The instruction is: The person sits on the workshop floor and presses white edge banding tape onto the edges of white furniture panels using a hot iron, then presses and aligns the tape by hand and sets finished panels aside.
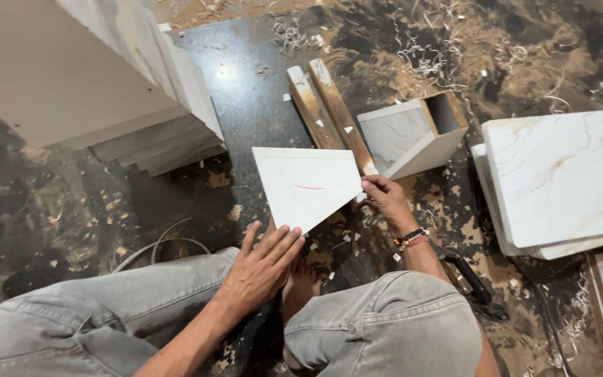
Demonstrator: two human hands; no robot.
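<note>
A white panel point(306, 185) lies at the centre of the frame, between the two hands. The left hand point(263, 265) lies flat, fingers spread, touching its lower edge. The right hand point(385, 199) pinches its right corner. Two wooden slats point(326, 105) lie just above it, a small box point(413, 132) at upper right.

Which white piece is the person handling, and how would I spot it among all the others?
Start at the two wooden strips lying on the dark floor. Just below them, between both hands, lies a flat white panel. Unlike neighbouring boards, it has a slanted cut edge and a short red mark.
</note>
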